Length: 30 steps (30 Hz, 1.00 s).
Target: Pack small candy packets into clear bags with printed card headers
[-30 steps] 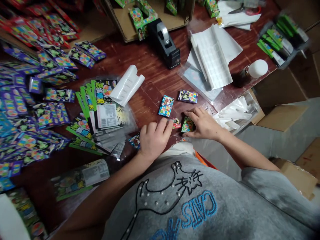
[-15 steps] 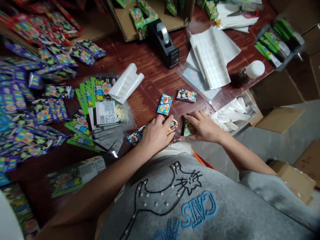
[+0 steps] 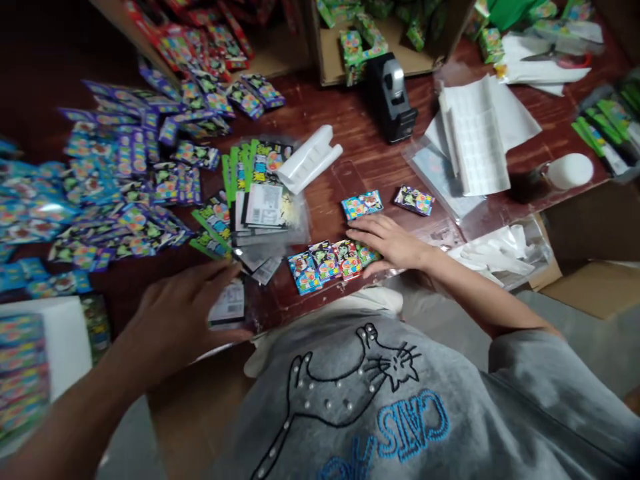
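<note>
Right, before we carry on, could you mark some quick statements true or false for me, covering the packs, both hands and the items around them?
1. The row of four packs runs blue, purple, red, green from left to right in the view. True.
2. The left hand is on the red pack. False: it is at a printed bag, left of the row.
3. The right hand covers part of the green pack. True.
4. The white-capped bottle is left of the tape dispenser. False: it is to the right.
5. The curled white sheet overlaps the fanned bags. True.
</note>
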### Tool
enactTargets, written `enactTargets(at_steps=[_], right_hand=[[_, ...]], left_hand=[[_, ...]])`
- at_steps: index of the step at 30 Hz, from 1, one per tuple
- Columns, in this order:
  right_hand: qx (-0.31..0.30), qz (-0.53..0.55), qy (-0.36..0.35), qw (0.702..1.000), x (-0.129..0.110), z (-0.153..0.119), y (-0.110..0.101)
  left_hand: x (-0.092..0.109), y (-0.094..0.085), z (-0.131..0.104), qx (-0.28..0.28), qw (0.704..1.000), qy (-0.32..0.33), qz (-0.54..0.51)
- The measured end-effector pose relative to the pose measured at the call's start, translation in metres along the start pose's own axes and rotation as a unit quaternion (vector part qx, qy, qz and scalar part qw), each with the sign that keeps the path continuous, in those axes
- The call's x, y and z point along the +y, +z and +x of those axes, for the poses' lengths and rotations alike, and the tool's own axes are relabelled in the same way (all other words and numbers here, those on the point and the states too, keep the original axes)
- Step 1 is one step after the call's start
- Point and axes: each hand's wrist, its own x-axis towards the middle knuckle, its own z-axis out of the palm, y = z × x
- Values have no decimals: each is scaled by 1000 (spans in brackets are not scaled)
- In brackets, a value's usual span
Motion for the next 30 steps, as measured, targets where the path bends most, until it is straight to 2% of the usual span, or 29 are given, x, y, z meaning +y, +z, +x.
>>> enactTargets(at_steps=[2,5,8,11,14,17,19,22,27,30], right_hand=[[-8,-17,-29,999,-5,15,5],[-39,-32,-52,997,-20,38,15],[-70,-49,-74,994,-34,55,26],[-82,-57,-59,993,-46,68,33],[-85,-64,-42,993,-59,80,36],[-85,-73,-54,992,-70,91,42],[-85,-76,-60,992,-75,98,47],[-84,-67,-50,993,-77,101,54],[-26,-18,21,999,-74,98,57],[-46,-22,-4,999,-75,96,56]], left_hand=[[-24,11,-38,-18,999,-47,22],[-28,32,-61,-34,997,-71,23],[-8,45,-57,-11,997,-71,-3],[11,51,-48,7,998,-62,-31],[11,52,-45,-7,998,-62,-33],[5,52,-46,-15,996,-70,-44],[7,54,-47,-10,995,-87,-43],[21,60,-52,7,991,-132,-37],[50,76,-57,32,977,-195,-84],[59,81,-51,72,968,-224,-89]])
